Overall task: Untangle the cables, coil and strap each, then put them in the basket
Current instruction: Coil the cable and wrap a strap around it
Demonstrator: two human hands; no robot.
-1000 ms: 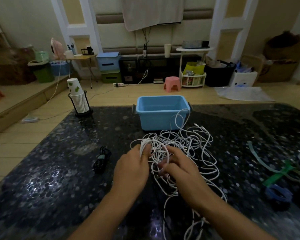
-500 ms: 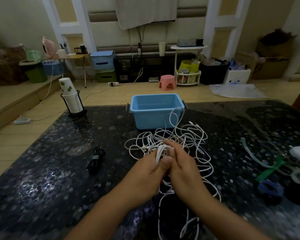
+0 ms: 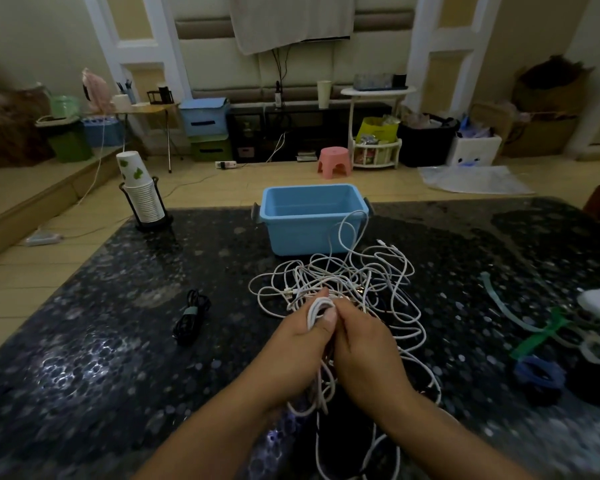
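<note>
Dark table (image 3: 84, 358): both hands' fingers (image 3: 328, 315) pinch white cable loop (image 3: 317, 306) between them.

The table (image 3: 84, 358) is black with pale speckles. At twelve o'clock stands a light blue basket (image 3: 302, 233); the tangled cables (image 3: 361, 282) before it are white. At nine o'clock lies a black coiled cable (image 3: 190, 317) with a grey-green strap. At ten o'clock, white cups (image 3: 137, 188) bear green leaf prints. At three o'clock lie green straps (image 3: 541, 336).
</note>
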